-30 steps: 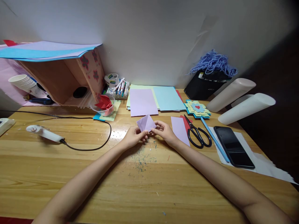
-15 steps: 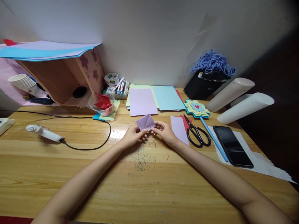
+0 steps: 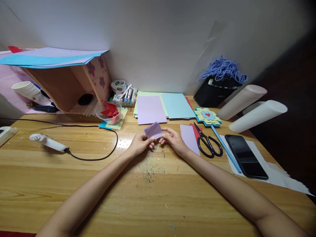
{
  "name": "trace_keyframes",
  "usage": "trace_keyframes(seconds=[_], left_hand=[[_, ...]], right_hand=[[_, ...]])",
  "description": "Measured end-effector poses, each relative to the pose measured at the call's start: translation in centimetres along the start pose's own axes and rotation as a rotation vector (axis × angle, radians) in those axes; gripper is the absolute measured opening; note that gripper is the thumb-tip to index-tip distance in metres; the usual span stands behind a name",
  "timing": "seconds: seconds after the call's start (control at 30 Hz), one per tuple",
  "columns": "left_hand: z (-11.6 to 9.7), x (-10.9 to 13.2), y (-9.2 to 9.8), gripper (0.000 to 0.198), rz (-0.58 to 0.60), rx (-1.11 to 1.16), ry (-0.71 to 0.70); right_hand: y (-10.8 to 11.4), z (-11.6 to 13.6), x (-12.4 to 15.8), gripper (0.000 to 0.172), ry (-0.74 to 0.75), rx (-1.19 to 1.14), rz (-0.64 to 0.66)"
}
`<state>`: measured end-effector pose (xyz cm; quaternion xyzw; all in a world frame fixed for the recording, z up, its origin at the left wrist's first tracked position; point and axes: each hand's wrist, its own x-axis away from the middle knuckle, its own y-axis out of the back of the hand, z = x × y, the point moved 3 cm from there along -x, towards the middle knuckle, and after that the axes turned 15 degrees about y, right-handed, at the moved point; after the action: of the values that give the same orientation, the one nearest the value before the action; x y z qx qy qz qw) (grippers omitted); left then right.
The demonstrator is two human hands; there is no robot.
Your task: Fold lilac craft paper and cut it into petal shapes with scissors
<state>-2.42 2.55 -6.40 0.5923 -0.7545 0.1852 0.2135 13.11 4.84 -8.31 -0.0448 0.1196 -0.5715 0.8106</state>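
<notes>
A small folded purple paper (image 3: pixel 153 130) with creases is held up just above the wooden table. My left hand (image 3: pixel 140 143) pinches its lower left part between thumb and fingers. At the lower right edge, my right hand (image 3: pixel 172 141) has its thumb and fingers closed on the paper's corner. To the right of my hands lie a purple paper strip (image 3: pixel 189 139) and black-handled scissors (image 3: pixel 208 141). Behind them rest a purple sheet (image 3: pixel 151 110) and a light blue sheet (image 3: pixel 177 106) on a stack of paper.
A corded white tool (image 3: pixel 49 143) lies at left, below an open pink box (image 3: pixel 97 79). A plastic bowl (image 3: pixel 116 119) holds red folded paper. Markers (image 3: pixel 127 95) stand behind. At right are a phone (image 3: pixel 246 156), a blue paper stick (image 3: pixel 225 148), and white cylinders (image 3: pixel 259 115).
The purple paper has tilted slightly, and its right edge has shifted a little to the left. My hands stay in nearly the same place; the camera view has moved slightly.
</notes>
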Motion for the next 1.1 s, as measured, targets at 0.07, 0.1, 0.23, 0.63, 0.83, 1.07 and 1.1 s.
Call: trace_keyframes(seconds=[0.07,0.1,0.23,0.63,0.83,1.07,1.1], left_hand=[[0.0,0.1,0.0,0.024,-0.004,-0.008,-0.011],[0.0,0.1,0.0,0.024,-0.004,-0.015,-0.019],[0.4,0.0,0.0,0.030,0.005,-0.046,-0.061],[1.0,0.4,-0.2,0.033,-0.032,-0.233,-0.152],[1.1,0.2,0.0,0.035,-0.004,-0.185,-0.118],[1.1,-0.1,0.1,0.034,-0.010,-0.075,-0.099],[1.0,-0.2,0.2,0.033,-0.015,-0.027,-0.104]], right_hand=[[0.1,-0.1,0.0,0.035,0.008,0.016,0.000],[0.1,-0.1,0.0,0.035,0.013,0.026,0.003],[-0.1,-0.1,0.1,0.032,0.030,0.070,0.020],[-1.0,0.4,0.4,0.031,0.096,0.178,0.117],[-0.5,0.3,0.2,0.026,0.038,0.098,0.173],[-0.7,0.4,0.5,0.020,0.129,0.163,0.149],[-0.6,0.5,0.6,0.021,0.183,0.225,0.112]])
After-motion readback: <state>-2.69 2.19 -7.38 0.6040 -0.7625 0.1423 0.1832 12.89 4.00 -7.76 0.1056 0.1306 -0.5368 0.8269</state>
